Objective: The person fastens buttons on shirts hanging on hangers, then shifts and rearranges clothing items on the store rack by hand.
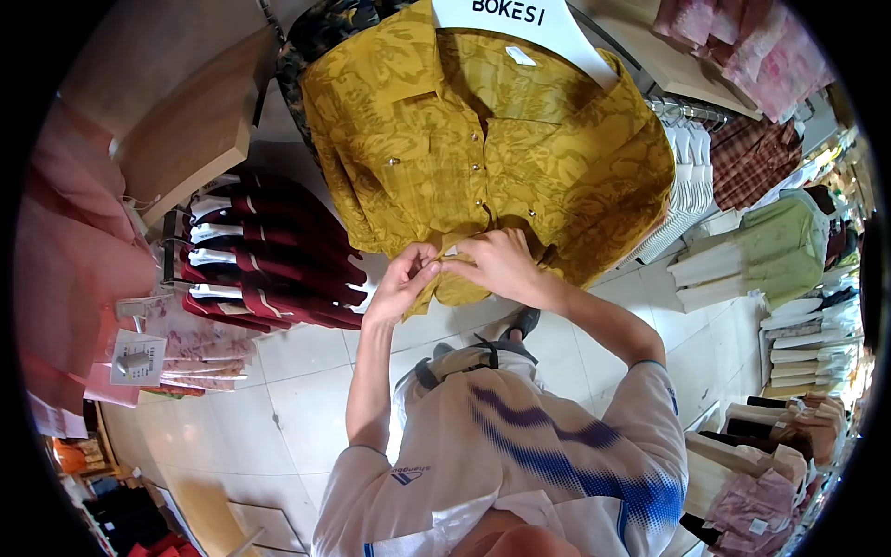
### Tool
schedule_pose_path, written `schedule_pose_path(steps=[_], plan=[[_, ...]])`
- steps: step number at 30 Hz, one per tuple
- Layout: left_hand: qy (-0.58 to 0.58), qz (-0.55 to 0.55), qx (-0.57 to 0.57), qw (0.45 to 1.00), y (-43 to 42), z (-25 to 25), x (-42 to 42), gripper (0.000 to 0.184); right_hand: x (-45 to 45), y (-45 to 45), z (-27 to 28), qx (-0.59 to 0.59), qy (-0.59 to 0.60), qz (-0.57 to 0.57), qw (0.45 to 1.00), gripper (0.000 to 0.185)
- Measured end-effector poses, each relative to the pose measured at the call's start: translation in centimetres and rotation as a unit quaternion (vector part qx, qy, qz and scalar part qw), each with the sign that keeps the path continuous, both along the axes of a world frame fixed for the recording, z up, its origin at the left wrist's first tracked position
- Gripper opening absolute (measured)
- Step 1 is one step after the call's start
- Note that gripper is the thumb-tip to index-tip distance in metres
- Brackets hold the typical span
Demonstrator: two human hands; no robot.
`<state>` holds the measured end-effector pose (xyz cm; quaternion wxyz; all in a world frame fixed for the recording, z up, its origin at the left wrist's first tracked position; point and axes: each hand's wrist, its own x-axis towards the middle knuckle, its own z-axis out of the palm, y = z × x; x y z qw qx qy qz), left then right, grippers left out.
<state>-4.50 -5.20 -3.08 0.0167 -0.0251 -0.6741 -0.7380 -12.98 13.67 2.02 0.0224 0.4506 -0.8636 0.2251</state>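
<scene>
A mustard-yellow patterned shirt [575, 176] with a row of metal snap buttons hangs from a white hanger [520, 23] marked BOKESI. Its upper front is partly unfastened. At the lower front edge, my left hand [406, 277] pinches the shirt's placket between thumb and fingers. Close beside it, my right hand [501, 263] is also closed on the placket, thumb toward the left one. A small pale patch, maybe a label, shows between the two hands. Whatever button lies under the fingertips is hidden.
Dark red garments [278, 251] hang on a rack at the left. Wooden shelf boards [190, 116] jut out above them. Striped shirts [682, 176] and a green garment [784, 246] hang at the right. Pale floor tiles [306, 408] lie below.
</scene>
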Motion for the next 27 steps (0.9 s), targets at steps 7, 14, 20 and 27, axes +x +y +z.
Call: schedule_pose_path(steps=[7,14,20,27], plan=[[-0.010,0.016,0.078,0.997,0.6,0.4,0.2,0.022,0.6,-0.1,0.3,-0.012,0.121,-0.007,0.993,0.037],[0.045,0.033,-0.109,0.992,1.2,1.9,0.1,0.013,-0.4,0.2,0.8,-0.048,0.101,0.081,0.991,0.025],[0.081,0.052,-0.224,0.970,1.4,2.8,0.2,0.017,-0.9,0.5,0.2,-0.011,0.106,0.103,0.989,0.020],[0.062,0.010,-0.234,0.970,0.9,3.2,0.5,0.019,-1.1,0.7,0.6,-0.040,0.169,0.163,0.971,0.027]])
